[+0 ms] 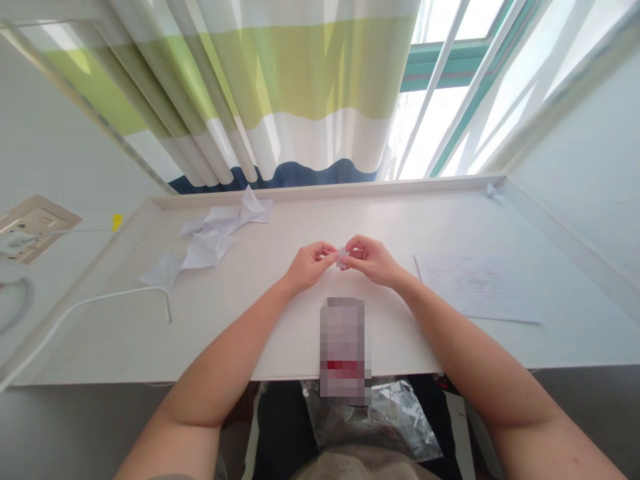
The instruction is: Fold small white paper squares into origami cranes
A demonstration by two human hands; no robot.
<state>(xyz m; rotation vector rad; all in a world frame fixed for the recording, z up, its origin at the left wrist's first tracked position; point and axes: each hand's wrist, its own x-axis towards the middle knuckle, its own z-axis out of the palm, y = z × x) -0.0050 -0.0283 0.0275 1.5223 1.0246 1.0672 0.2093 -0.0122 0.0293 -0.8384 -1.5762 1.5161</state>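
Between my two hands, above the middle of the white desk, is a small piece of folded white paper. My left hand pinches its left side with thumb and fingers. From the other side, my right hand grips it with bent fingers. The fingertips cover much of the paper, so its full shape is hidden. Nearer to me, a blurred-out rectangular object lies at the desk's front edge.
Several folded white papers lie at the back left, and a small folded paper sits in the far right corner. A printed sheet rests at right. White cables cross the left side. Clear plastic covers my lap.
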